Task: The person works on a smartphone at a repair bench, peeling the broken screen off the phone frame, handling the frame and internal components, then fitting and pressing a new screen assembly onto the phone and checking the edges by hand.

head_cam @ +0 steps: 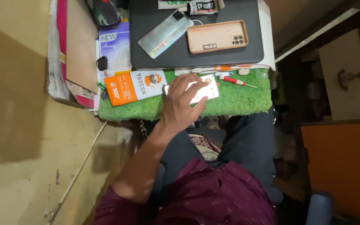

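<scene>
While it lies flat on the green mat [238, 102], near edge of the counter, the white phone [207, 89], thin, stiff, likely slippery and fragile, sits under spread left-hand [182, 104] fingers; best gripped along its edges

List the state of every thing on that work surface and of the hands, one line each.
Left hand: fingers spread, lying flat on the white phone.
White phone: flat on the green turf mat, partly covered.
Right hand: out of view.
Iridescent back cover: loose, lying on the dark laptop.
Tan phone case: empty, lying flat.
Red screwdriver: lying unused on the mat.
</scene>
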